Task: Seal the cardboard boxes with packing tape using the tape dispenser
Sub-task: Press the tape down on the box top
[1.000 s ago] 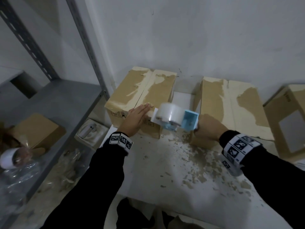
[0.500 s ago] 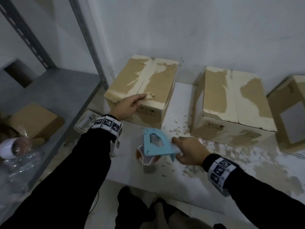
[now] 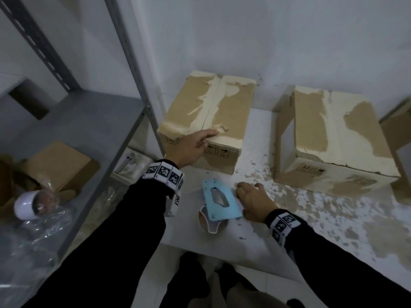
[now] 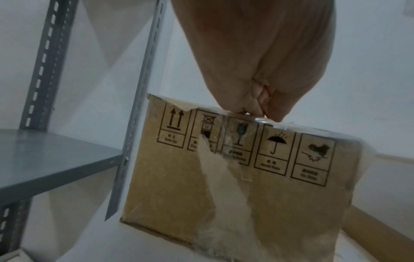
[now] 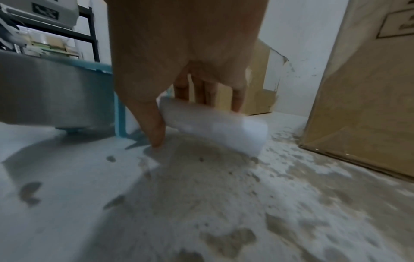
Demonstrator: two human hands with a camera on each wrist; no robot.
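The left cardboard box (image 3: pixel 206 107) stands against the wall, its top skin torn along the seam. My left hand (image 3: pixel 193 145) rests on its near top edge with the fingers flat on top; in the left wrist view the fingers (image 4: pixel 257 109) press beside clear tape on the box (image 4: pixel 246 177). The blue tape dispenser (image 3: pixel 220 201) lies on its side on the white table (image 3: pixel 311 230). My right hand (image 3: pixel 251 201) is beside it, fingers straight. In the right wrist view the white handle (image 5: pixel 212 124) lies between thumb and fingers. A second box (image 3: pixel 333 141) stands to the right.
A third box (image 3: pixel 398 134) is at the right edge. A grey metal shelf (image 3: pixel 77 121) with an upright post (image 3: pixel 135 85) stands left, holding a small brown box (image 3: pixel 60 165) and a tape roll (image 3: pixel 29 205). A white carton (image 3: pixel 131 167) sits below.
The right hand brought the dispenser down from the left box's front edge to the table, laid it on its side and loosened its hold. The left hand stayed on the box edge.
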